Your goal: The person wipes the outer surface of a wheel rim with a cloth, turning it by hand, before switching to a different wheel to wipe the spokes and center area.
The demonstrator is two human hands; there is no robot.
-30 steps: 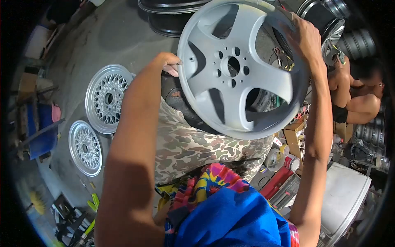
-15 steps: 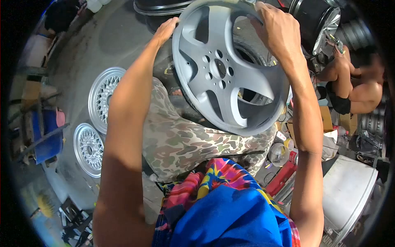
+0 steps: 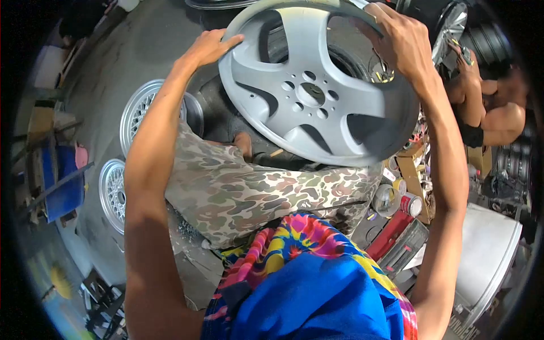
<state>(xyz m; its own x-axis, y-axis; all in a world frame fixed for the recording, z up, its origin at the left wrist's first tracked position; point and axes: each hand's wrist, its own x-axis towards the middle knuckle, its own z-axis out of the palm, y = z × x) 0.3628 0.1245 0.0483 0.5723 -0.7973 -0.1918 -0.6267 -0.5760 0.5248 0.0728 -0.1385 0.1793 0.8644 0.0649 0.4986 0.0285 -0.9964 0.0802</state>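
Note:
A grey five-spoke alloy wheel (image 3: 310, 73) is held up, tilted, above my camouflage-clad legs (image 3: 255, 198). On its upper left edge, my left hand (image 3: 211, 47) grips the rim, thumb on the front and the other fingers partly hidden. My right hand (image 3: 401, 42) is closed over the upper right edge of the same wheel. Something small and pale shows by its fingertips, too little of it to name. Behind the wheel, a black tyre (image 3: 352, 61) shows through the gaps between the spokes.
Two silver mesh wheels (image 3: 115, 194) lie on the floor at left. A red toolbox (image 3: 387, 237), cans and cartons crowd the right, beside a white panel-like object (image 3: 481, 255). Another person (image 3: 498, 113) sits at far right holding a small object. Dark wheels stand at upper right.
The alloy wheel has turned in my hands and shifted slightly up. My left hand has moved left and a little down, my right hand to the right. My legs have shifted.

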